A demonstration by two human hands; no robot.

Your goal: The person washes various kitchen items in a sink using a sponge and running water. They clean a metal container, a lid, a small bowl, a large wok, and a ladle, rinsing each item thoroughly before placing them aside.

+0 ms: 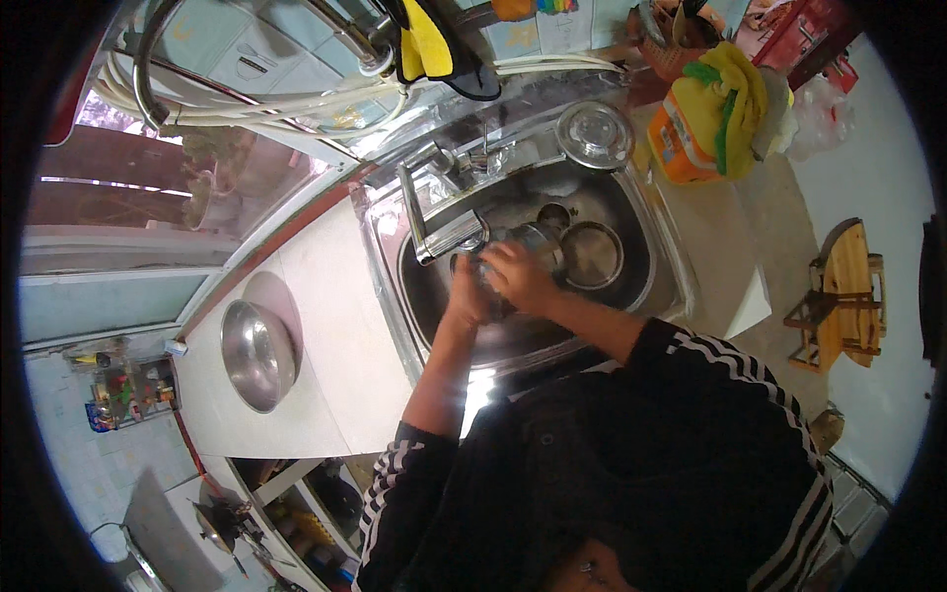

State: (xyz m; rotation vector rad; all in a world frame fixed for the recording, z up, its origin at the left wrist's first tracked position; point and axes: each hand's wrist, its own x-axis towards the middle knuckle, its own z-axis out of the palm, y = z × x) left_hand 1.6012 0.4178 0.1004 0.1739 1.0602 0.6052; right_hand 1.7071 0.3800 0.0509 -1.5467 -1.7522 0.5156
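Note:
My left hand (470, 293) and my right hand (520, 278) are close together over the metal sink (640, 274), just below the chrome faucet (447, 238). Motion blurs the right hand's fingers. Something shiny shows between the palms, but its shape is hidden, and whether either hand grips it is unclear. Right of the hands, a round metal pan (592, 255) lies in the basin. Next to it are a small metal cup (553, 216) and another metal vessel (546, 238), partly covered by my right hand.
A round lid (595, 135) rests at the sink's back right corner. Beyond it stands an orange container (684, 144) draped with yellow-green cloths (736, 96). A steel bowl (257, 355) sits on the white counter (333, 296) to the left. A wooden table (847, 296) stands far right.

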